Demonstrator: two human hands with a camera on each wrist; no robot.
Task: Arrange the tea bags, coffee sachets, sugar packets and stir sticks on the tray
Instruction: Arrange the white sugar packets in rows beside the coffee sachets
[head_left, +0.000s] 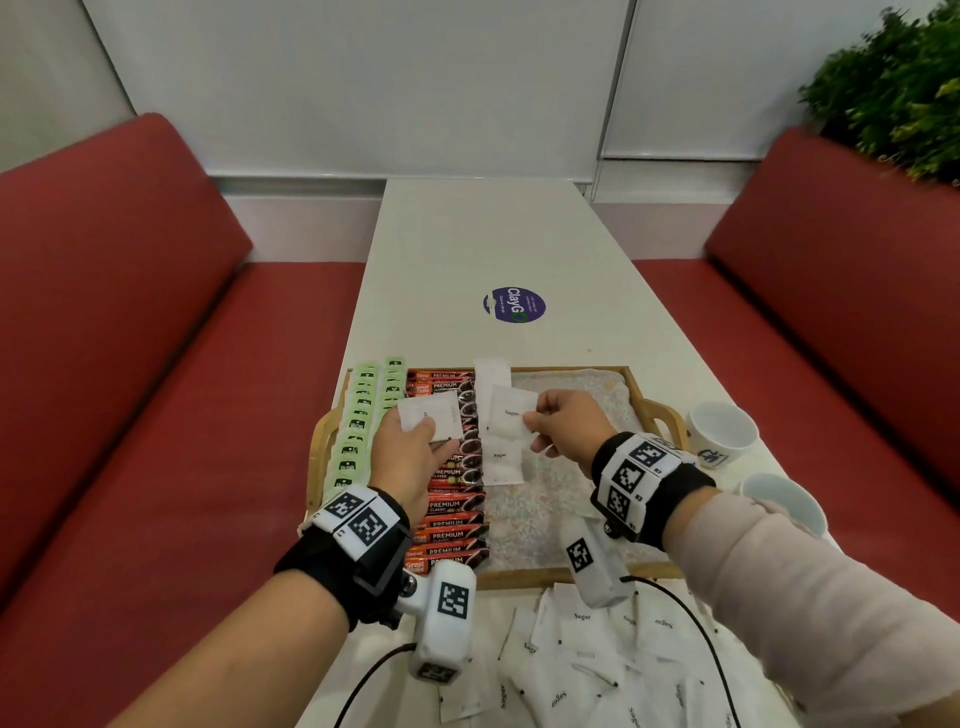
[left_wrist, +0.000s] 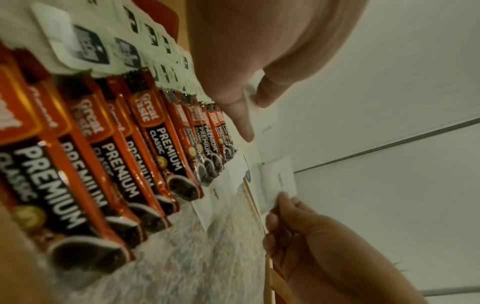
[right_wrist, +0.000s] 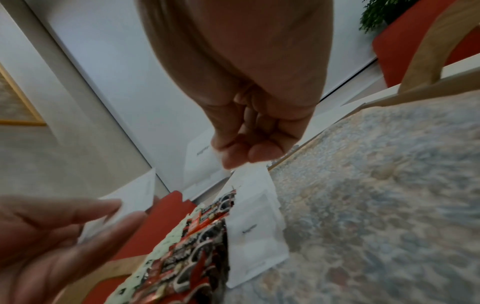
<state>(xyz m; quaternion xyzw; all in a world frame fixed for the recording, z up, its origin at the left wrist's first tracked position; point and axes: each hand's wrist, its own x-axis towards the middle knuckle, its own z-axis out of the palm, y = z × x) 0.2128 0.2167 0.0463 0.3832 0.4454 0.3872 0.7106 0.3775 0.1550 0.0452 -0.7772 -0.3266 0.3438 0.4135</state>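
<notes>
A wooden tray (head_left: 655, 410) with a patterned liner holds two columns of green tea bags (head_left: 358, 415) at its left. Beside them lies a column of red coffee sachets (head_left: 452, 514), then a short column of white sugar packets (head_left: 501, 462). My left hand (head_left: 423, 431) hovers over the sachets and grips a white sugar packet (head_left: 441, 415) between thumb and fingers. My right hand (head_left: 540, 423) pinches another sugar packet (head_left: 511, 413) by its edge, just above the sugar column. In the right wrist view the pinched packet (right_wrist: 202, 160) hangs over the laid packets (right_wrist: 254, 226).
A loose pile of sugar packets (head_left: 597, 670) lies on the white table in front of the tray. Two white cups (head_left: 722, 431) (head_left: 784, 501) stand right of the tray. A purple sticker (head_left: 515, 305) marks the table beyond it. Red benches (head_left: 130, 364) flank both sides.
</notes>
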